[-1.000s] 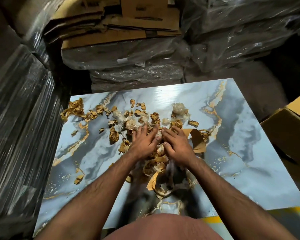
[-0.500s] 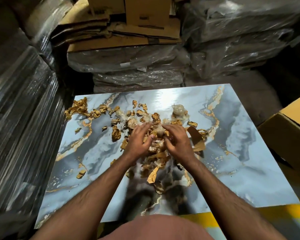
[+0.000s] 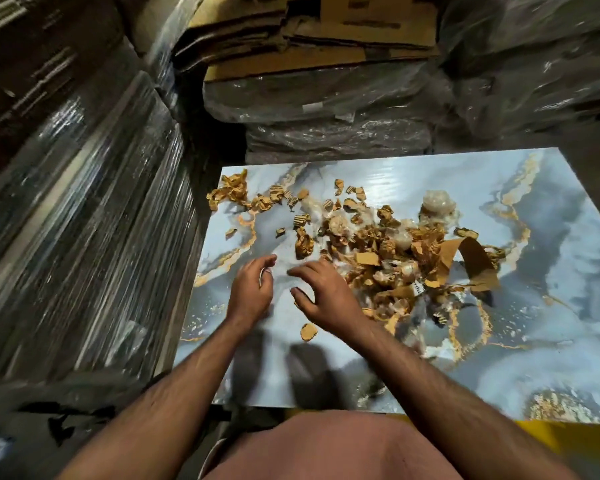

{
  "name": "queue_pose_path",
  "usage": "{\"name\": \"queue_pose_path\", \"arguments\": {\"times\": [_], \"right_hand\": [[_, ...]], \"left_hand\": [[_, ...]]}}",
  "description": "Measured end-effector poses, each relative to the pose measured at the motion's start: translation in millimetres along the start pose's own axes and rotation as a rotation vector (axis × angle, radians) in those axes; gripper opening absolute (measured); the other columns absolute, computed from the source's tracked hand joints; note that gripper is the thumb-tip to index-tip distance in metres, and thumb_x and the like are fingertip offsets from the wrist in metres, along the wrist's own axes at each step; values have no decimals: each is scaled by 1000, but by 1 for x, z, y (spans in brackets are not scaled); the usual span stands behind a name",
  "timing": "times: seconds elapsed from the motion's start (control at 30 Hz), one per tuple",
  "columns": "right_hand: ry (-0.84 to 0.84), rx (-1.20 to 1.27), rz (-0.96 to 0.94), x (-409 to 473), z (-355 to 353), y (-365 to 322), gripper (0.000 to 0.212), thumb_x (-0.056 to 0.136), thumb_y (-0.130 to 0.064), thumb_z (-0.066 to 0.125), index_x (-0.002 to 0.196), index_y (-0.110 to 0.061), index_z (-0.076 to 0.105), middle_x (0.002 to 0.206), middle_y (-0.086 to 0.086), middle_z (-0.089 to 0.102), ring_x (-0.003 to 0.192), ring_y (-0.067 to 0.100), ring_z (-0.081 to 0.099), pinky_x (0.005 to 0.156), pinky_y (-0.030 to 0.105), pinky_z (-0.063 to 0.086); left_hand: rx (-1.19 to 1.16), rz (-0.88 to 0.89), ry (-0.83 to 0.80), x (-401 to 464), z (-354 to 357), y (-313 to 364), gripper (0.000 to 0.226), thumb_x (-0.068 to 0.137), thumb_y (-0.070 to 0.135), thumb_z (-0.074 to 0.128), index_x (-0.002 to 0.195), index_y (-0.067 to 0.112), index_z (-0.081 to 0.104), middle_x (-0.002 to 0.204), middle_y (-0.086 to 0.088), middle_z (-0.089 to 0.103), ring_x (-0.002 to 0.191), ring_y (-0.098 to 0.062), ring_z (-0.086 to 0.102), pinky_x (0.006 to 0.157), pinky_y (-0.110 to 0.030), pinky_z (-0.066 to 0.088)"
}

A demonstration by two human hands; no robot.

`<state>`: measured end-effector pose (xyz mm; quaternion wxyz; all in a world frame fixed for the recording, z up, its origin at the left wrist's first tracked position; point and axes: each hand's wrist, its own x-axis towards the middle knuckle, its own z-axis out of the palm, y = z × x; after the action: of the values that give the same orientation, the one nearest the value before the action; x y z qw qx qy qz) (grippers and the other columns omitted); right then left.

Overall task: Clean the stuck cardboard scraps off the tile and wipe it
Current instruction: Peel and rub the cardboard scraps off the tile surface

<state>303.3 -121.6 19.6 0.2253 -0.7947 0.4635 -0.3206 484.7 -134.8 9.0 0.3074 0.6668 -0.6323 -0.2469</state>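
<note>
A glossy blue-grey marble-pattern tile (image 3: 534,323) with gold veins lies flat in front of me. A heap of torn brown cardboard scraps (image 3: 388,258) with bits of crumpled clear plastic (image 3: 435,202) covers its middle, and a looser trail of scraps (image 3: 232,192) runs to the far left corner. One small scrap (image 3: 308,331) lies alone near my right wrist. My left hand (image 3: 252,292) hovers over bare tile left of the heap, fingers curled, something small and pale at its fingertips. My right hand (image 3: 323,292) is beside it, fingers spread, holding nothing.
Tall stacks wrapped in clear plastic film (image 3: 84,220) stand close along the tile's left edge. Flattened cardboard boxes (image 3: 309,39) lie on wrapped bundles (image 3: 326,126) behind the tile. A yellow floor strip (image 3: 551,441) shows at the near right edge.
Both hands have left the middle of the scrap heap and moved left onto bare tile. The view has swung left, so the heap now sits right of my hands.
</note>
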Motion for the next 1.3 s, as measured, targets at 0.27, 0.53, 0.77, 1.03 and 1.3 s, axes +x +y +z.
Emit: {"name": "queue_pose_path", "arguments": {"times": [0.27,0.53,0.77,1.03,1.3], "right_hand": [[-226,-279,342,-46,107,-34,73,91,-63,39,154,-29,25,159,19,20,147,38,15,115,60,15],[-146,-309,565,-18,175,-51,93,85,-81,22,154,-33,-17,161,16,-19,149,31,-21,119,48,-11],[-112,-358,567,62,202,-43,79,86,-59,43,152,-18,30,157,24,26,145,39,21,117,54,24],[-114,-393,491,153,197,0,85,89,-61,51,154,-18,20,160,19,17,148,36,12,120,49,14],[2,-385,505,151,200,3,85,89,-61,52,155,-20,16,161,10,14,149,27,9,121,44,12]], "left_hand": [[-39,-201,143,4,-42,-100,38,88,14,39,111,9,68,111,-11,66,106,-31,58,94,-46,48],[102,58,-195,9,-36,-149,40,91,12,45,128,12,59,148,-12,39,140,-27,33,117,-38,28],[-52,85,-96,44,-45,-139,45,89,19,35,122,12,64,142,-8,49,132,-22,43,114,-34,32],[18,42,82,164,-75,-155,80,84,60,44,146,11,36,156,-16,22,145,-33,21,118,-49,21],[232,98,-381,295,-84,-161,134,46,106,17,156,32,3,164,-12,-8,150,-25,-16,120,-50,-10]]}}
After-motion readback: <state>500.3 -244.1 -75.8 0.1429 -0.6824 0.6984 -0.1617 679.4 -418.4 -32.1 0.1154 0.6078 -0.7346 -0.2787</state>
